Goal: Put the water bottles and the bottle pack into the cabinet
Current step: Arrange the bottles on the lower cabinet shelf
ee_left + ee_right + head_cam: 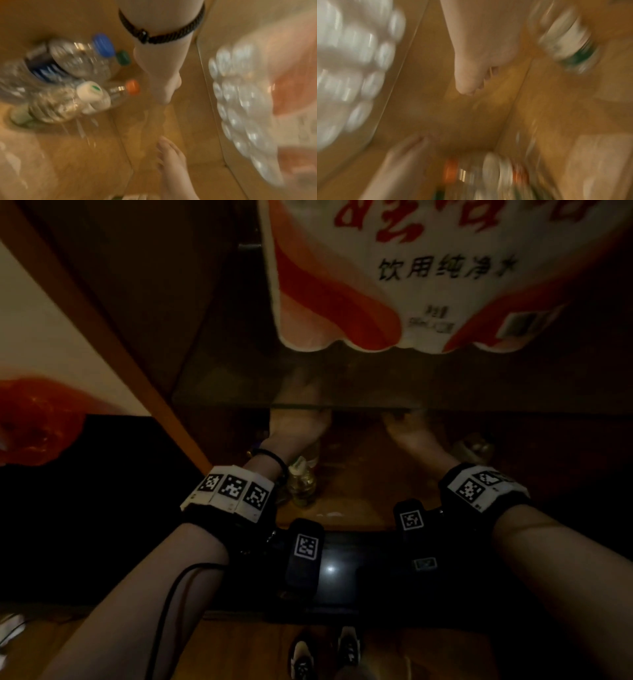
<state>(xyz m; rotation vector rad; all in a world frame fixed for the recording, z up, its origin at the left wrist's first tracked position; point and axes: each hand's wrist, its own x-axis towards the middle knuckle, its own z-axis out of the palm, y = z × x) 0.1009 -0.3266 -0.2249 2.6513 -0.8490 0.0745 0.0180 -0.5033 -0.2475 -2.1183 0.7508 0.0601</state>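
The shrink-wrapped bottle pack [428, 275], white with red print, lies on the cabinet's glass shelf [342, 405]; its bottle bottoms [240, 108] show through the glass. Both hands are in the compartment under that shelf and hold nothing. My left hand [298, 419] [159, 81] has its fingers stretched out beside a cluster of loose water bottles [77, 83] with blue, green, orange and white caps. My right hand [407, 433] [471, 60] is open too, with its straight fingers [171, 162] near the left hand. Another bottle [476, 446] [568, 44] stands to the right of my right hand.
The wooden cabinet floor [359, 491] lies between the two bottle groups. The open cabinet door's edge [102, 320] slants on the left. A red plastic bag [34, 419] sits on a black surface [85, 508] at the far left. The right wrist view is heavily blurred.
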